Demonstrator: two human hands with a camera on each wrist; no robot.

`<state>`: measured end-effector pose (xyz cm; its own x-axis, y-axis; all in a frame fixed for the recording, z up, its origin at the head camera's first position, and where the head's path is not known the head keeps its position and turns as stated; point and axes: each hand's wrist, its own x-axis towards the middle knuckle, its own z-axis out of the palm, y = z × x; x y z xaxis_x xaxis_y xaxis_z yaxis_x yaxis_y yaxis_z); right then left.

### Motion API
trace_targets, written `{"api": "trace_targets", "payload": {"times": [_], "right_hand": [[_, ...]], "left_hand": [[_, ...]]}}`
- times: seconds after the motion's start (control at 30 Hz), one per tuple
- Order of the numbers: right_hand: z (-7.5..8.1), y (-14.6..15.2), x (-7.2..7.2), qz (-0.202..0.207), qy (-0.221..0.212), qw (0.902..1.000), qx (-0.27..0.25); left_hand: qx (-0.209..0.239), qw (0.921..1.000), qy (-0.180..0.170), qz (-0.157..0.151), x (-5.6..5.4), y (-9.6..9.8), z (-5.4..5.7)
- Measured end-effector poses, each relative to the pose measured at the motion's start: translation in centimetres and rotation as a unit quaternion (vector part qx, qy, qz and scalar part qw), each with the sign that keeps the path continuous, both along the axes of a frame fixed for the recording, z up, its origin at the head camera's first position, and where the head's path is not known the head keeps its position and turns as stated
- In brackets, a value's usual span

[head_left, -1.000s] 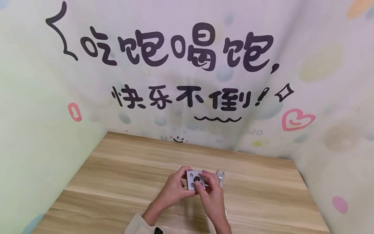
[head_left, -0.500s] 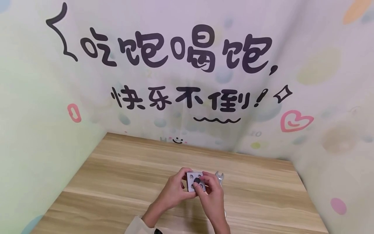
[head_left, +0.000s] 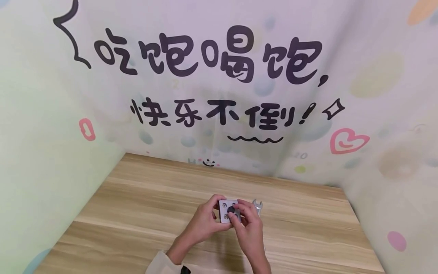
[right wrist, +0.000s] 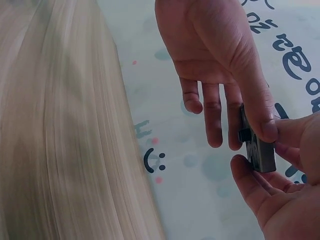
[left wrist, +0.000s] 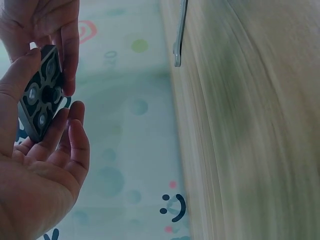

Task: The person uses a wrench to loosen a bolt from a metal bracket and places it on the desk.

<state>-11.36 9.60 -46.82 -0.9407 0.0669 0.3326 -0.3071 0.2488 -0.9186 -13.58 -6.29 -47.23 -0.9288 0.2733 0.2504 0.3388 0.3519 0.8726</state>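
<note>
My left hand (head_left: pixel 202 219) grips a square metal plate (head_left: pixel 222 219) by its left edge, held above the table. Small round holes sit near the plate's corners. A black bolt (head_left: pixel 231 209) stands in its middle. The thumb and index finger of my right hand (head_left: pixel 249 224) pinch the bolt's head, and its other fingers are partly hidden behind the plate. In the left wrist view the plate's dark ribbed underside (left wrist: pixel 34 107) shows, with a black stud at its centre. From the right wrist view, the plate (right wrist: pixel 266 157) appears nearly edge-on between both hands.
An open-ended wrench (head_left: pixel 257 204) lies on the wooden table (head_left: pixel 154 190) just beyond my right hand, mostly covered by that hand and forearm. Printed cloth walls (head_left: pixel 191 144) with dark lettering stand behind the table and along both sides.
The black bolt's head has turned a little under my right thumb and index finger. Both hands and the plate keep nearly the same place, while the head view shifts slightly.
</note>
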Motion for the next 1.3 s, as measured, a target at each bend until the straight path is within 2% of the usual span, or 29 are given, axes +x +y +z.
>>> {"api": "trace_targets", "payload": {"times": [0.17,0.67,1.03,1.3], "right_hand": [[0.01,0.03,0.00,0.006,-0.005,0.9998,0.018],[0.13,0.11,-0.20,0.013,0.026,0.9988,0.039],[0.04,0.09,0.06,0.014,-0.014,0.9998,0.008],[0.08,-0.11,0.07,0.016,-0.011,0.9998,-0.005]], "left_hand": [[0.004,1.0000,-0.007,-0.002,0.06,-0.16,-0.10],[0.002,0.9998,-0.015,-0.013,-0.15,-0.29,0.25],[0.009,0.9999,-0.010,0.003,-0.02,-0.20,-0.14],[0.011,0.9999,-0.007,0.005,0.16,-0.16,-0.02]]}}
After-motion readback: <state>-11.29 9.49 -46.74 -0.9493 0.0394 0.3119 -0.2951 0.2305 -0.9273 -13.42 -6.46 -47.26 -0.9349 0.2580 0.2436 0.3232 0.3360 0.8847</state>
